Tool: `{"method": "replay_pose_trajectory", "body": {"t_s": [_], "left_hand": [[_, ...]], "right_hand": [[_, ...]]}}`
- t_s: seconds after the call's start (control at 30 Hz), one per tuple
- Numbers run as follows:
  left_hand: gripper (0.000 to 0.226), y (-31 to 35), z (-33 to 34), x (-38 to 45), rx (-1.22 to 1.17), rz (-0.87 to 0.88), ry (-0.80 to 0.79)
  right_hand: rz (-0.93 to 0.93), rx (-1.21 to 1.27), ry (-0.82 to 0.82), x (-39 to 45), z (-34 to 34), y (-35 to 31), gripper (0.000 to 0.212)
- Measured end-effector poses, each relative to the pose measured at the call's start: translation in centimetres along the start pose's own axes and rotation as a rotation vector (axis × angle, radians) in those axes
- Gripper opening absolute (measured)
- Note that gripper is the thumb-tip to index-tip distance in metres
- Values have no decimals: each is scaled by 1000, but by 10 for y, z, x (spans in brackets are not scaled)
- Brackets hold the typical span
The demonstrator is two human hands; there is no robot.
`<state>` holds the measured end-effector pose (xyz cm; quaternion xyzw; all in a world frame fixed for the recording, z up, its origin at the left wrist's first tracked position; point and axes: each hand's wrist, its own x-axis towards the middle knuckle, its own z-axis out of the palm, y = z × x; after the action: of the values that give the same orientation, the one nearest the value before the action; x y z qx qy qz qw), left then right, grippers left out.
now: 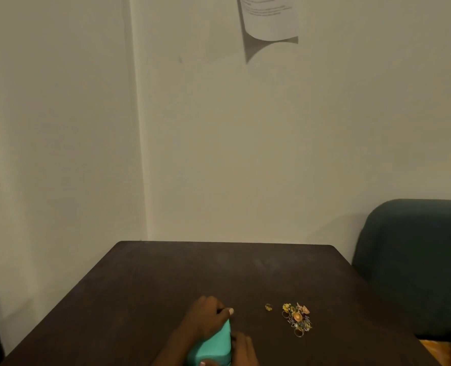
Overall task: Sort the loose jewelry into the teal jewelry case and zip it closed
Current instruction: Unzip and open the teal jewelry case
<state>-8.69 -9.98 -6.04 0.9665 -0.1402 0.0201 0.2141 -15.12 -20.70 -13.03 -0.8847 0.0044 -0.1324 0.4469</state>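
The teal jewelry case [214, 350] lies closed on the dark table [166, 276] near its front edge. My left hand [208, 318] lies over the case's far end, fingers curled round it, one pale nail pointing right. My right hand [243, 350] holds the case's right side, partly cut off by the bottom of the frame. A pile of loose jewelry [297, 319], gold and orange pieces with several rings, lies to the right of the case. One small gold ring [268, 307] lies apart, just left of the pile.
The table stands against a pale wall with a curled paper sheet [269, 17] hanging high up. A dark green chair back [414, 260] rises at the table's right side. The table's right front corner ends near an orange floor patch [435, 350].
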Motion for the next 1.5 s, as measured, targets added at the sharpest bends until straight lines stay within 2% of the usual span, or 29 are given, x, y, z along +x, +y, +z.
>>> {"method": "replay_pose_trajectory", "body": {"t_s": [0.03, 0.13, 0.2, 0.33, 0.37, 0.53, 0.63, 0.73, 0.87, 0.97, 1.17, 1.3, 1.4, 1.5], "left_hand": [[55, 2, 1, -2, 0, 4, -6], [46, 14, 0, -15, -42, -30, -9], [36, 16, 1, -23, 1, -63, 14], [53, 12, -5, -44, 219, -175, -11], [57, 11, -10, -45, 262, -175, -16], [54, 3, -31, -51, 274, -40, -241], [53, 7, -29, -51, 341, -53, -332], [52, 10, -29, -48, 414, -46, -373], [64, 17, -38, -48, 420, -56, -451], [71, 20, -41, -47, 425, -62, -468], [62, 36, -41, -44, 525, -38, -375], [63, 37, -43, -45, 428, -3, -342], [67, 32, -45, -45, 410, -7, -364], [69, 31, -44, -44, 427, -6, -389]], "right_hand": [[4, -7, -35, -2, -4, -1, 93], [-36, -66, -140, -13, -15, -6, 81], [-38, -6, -129, -19, -24, -4, 78], [-28, 92, -95, -13, -47, -5, 32], [-57, 77, -103, -4, -53, -4, 29], [-196, -61, -344, 31, -59, -6, 42], [-165, -29, -519, 45, -59, -14, 46], [-123, -34, -603, 59, -55, -12, 42], [-115, -79, -644, 69, -56, -11, 36], [-190, -165, -707, 74, -55, -14, 33], [-313, -284, -567, 80, -45, -8, 20], [-329, -369, -551, 76, -41, -4, 18], [-352, -286, -565, 77, -45, -7, 22], [-352, -174, -669, 81, -50, -9, 31]]}}
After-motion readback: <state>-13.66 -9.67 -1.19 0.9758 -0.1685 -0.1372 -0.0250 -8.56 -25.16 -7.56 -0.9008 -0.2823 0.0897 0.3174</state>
